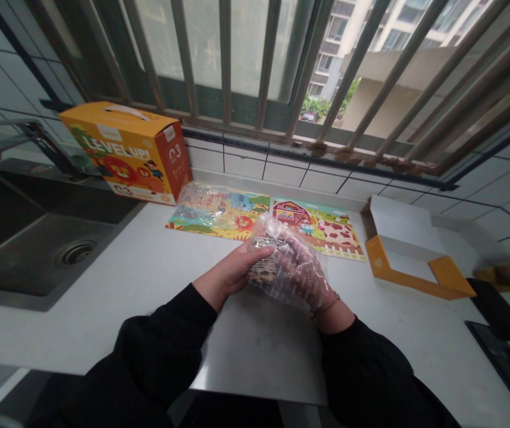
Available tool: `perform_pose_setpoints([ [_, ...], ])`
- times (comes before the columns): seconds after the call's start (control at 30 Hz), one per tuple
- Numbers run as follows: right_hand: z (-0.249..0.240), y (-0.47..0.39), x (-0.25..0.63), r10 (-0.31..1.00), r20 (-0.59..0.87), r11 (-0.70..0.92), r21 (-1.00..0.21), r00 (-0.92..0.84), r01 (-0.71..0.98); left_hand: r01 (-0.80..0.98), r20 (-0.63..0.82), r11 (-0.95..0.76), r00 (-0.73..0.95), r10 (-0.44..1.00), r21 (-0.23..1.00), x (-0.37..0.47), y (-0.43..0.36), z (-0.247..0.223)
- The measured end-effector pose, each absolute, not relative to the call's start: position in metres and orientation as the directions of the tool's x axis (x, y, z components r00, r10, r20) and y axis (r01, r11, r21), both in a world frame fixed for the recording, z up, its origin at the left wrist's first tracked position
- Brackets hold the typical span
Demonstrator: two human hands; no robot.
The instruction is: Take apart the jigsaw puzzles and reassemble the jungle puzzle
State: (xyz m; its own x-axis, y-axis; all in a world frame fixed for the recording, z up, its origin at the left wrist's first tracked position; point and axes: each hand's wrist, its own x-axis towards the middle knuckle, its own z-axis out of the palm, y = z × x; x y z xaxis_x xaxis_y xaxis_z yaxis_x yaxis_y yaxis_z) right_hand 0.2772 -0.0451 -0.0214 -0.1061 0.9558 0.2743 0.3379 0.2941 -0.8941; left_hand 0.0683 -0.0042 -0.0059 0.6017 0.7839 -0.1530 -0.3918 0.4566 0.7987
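Over the white counter, my left hand grips a stack of cardboard puzzle pieces, thumb on top and fingers beneath. A crinkled clear plastic bag surrounds the stack. Through the film shows my right hand, with its curled fingers beside the stack; the bag covers it nearly to the wrist. Glare on the plastic hides parts of its fingertips. Just beyond both hands lie two illustrated boards: a safari board on the left and a farm board on the right.
Another clear plastic bag with small contents lies on the safari board. An orange carton with a handle stands at the back left, beside a dark sink. An open orange-and-white box sits at right. Window bars rise behind.
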Motion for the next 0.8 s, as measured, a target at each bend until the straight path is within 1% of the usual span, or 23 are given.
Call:
perform_pose_setpoints([
  [0.1, -0.022, -0.047, 0.274, 0.945, 0.295, 0.325, -0.888, -0.139, 0.327, -0.4, -0.161, 0.47, 0.602, 0.782, 0.787, 0.07, -0.005, -0.007],
  [0.23, -0.019, -0.049, 0.271, 0.932, 0.313, 0.354, -0.897, -0.185, 0.266, -0.426, -0.171, 0.507, 0.616, 0.769, 0.749, 0.073, -0.005, -0.01],
  [0.3, -0.017, -0.049, 0.271, 0.917, 0.357, 0.394, -0.878, -0.177, 0.272, -0.466, -0.169, 0.508, 0.594, 0.787, 0.724, 0.074, -0.003, -0.012],
  [0.37, -0.013, -0.049, 0.272, 0.903, 0.41, 0.43, -0.854, -0.132, 0.293, -0.51, -0.185, 0.513, 0.561, 0.807, 0.691, 0.075, -0.001, -0.013],
  [0.43, -0.009, -0.049, 0.273, 0.895, 0.445, 0.436, -0.848, -0.044, 0.301, -0.554, -0.229, 0.536, 0.528, 0.818, 0.638, 0.074, 0.001, -0.011],
  [0.5, -0.003, -0.051, 0.276, 0.868, 0.484, 0.431, -0.845, 0.111, 0.317, -0.606, -0.279, 0.555, 0.493, 0.824, 0.57, 0.071, 0.003, -0.006],
  [0.53, -0.001, -0.053, 0.278, 0.834, 0.511, 0.429, -0.838, 0.208, 0.336, -0.637, -0.294, 0.551, 0.471, 0.832, 0.539, 0.07, 0.003, -0.002],
  [0.6, 0.004, -0.054, 0.283, 0.72, 0.577, 0.433, -0.808, 0.386, 0.399, -0.706, -0.286, 0.511, 0.423, 0.86, 0.49, 0.066, 0.004, 0.007],
  [0.67, 0.006, -0.053, 0.288, 0.627, 0.617, 0.426, -0.783, 0.475, 0.454, -0.774, -0.252, 0.453, 0.377, 0.891, 0.443, 0.062, 0.004, 0.016],
  [0.7, 0.006, -0.052, 0.291, 0.627, 0.617, 0.422, -0.782, 0.475, 0.458, -0.805, -0.235, 0.422, 0.353, 0.906, 0.417, 0.06, 0.004, 0.02],
  [0.73, 0.005, -0.05, 0.292, 0.665, 0.601, 0.416, -0.792, 0.444, 0.447, -0.83, -0.22, 0.394, 0.331, 0.918, 0.396, 0.059, 0.004, 0.022],
  [0.77, 0.004, -0.048, 0.292, 0.732, 0.567, 0.408, -0.809, 0.377, 0.424, -0.848, -0.206, 0.367, 0.31, 0.928, 0.381, 0.059, 0.004, 0.024],
  [0.8, 0.001, -0.046, 0.291, 0.81, 0.519, 0.398, -0.829, 0.274, 0.393, -0.859, -0.193, 0.345, 0.292, 0.937, 0.377, 0.059, 0.004, 0.024],
])
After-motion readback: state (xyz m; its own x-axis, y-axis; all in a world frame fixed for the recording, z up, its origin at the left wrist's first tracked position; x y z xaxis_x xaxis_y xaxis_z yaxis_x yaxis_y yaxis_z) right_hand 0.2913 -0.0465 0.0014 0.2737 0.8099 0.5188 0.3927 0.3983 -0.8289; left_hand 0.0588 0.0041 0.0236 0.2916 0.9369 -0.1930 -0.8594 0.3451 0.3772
